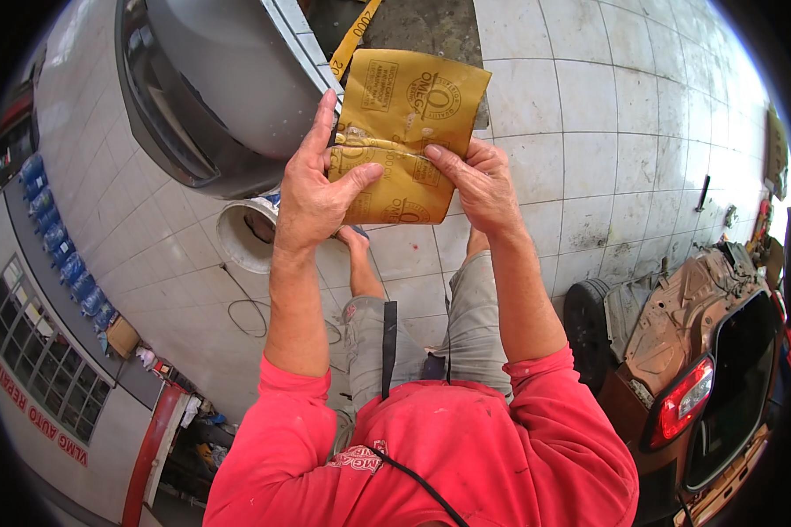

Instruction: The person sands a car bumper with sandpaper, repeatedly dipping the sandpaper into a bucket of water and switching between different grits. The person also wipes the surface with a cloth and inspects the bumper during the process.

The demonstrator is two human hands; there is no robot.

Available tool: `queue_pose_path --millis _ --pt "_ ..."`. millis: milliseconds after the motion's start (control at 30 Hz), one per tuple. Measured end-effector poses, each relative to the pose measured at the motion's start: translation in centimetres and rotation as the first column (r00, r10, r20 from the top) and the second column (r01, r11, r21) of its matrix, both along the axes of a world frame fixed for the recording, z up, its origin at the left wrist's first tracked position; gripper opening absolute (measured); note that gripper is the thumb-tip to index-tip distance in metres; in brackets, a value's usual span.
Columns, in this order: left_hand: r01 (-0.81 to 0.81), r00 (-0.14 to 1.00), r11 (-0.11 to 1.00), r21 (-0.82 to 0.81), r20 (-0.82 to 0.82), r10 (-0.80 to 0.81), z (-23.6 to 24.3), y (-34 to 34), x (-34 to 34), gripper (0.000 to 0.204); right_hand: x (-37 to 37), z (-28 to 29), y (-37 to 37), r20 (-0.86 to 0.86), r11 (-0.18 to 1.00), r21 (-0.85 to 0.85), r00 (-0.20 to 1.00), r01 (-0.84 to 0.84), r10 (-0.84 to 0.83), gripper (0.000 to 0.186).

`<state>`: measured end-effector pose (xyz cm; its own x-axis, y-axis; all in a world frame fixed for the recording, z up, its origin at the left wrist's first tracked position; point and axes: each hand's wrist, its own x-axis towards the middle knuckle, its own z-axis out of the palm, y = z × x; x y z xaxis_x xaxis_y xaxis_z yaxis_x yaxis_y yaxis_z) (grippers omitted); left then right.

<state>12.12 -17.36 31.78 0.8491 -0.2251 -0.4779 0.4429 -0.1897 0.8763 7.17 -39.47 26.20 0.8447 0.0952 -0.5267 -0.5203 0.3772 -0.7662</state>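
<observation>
Between both hands I hold a yellow-backed sheet of sandpaper [409, 105] with dark print on its back and a crease running across its middle. My left hand [312, 198] grips the left edge, its thumb lying on the lower half and its index finger stretched up along the side. The right hand [488, 189] pinches the sheet at its right edge, thumb on the face near the crease. Fingers behind the sheet are hidden. Just beyond my left hand is a grey car bumper [237, 79]. A narrow yellow printed strip [353, 37] shows past the sheet's top left corner.
A white bucket [230, 239] stands on the tiled floor [580, 105] below the bumper. A thin cable [248, 303] loops nearby. At right are a black wheel [586, 325] and brown car body parts with a red tail light [684, 400]. Several blue bottles [54, 237] line the left side.
</observation>
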Motion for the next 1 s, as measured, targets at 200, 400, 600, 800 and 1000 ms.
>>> queue_pose_path --millis 200,400,600,800,1000 --pt "0.01 0.998 0.998 -0.06 0.068 -0.006 -0.6 0.1 0.0 0.095 0.1 0.1 0.1 -0.012 1.0 -0.007 1.0 -0.006 0.006 0.034" --pt "-0.002 0.999 0.998 -0.062 0.046 0.005 -0.3 0.0 0.1 0.095 0.1 0.0 0.2 0.001 1.0 -0.01 1.0 -0.02 0.02 0.032" --pt "-0.02 0.999 0.999 -0.027 0.032 0.021 -0.5 -0.1 0.1 0.093 0.3 -0.1 0.0 -0.017 0.999 -0.026 0.999 -0.036 0.035 0.029" --pt "-0.065 0.998 0.998 -0.017 -0.008 0.065 -1.5 0.2 0.1 0.084 0.7 0.1 -0.2 -0.011 0.998 -0.058 0.999 -0.037 0.036 0.026" --pt "-0.168 0.986 0.981 -0.096 -0.042 0.164 -1.3 -0.6 0.1 0.073 1.3 0.5 -0.3 -0.013 0.996 -0.063 0.998 -0.061 0.061 0.025"
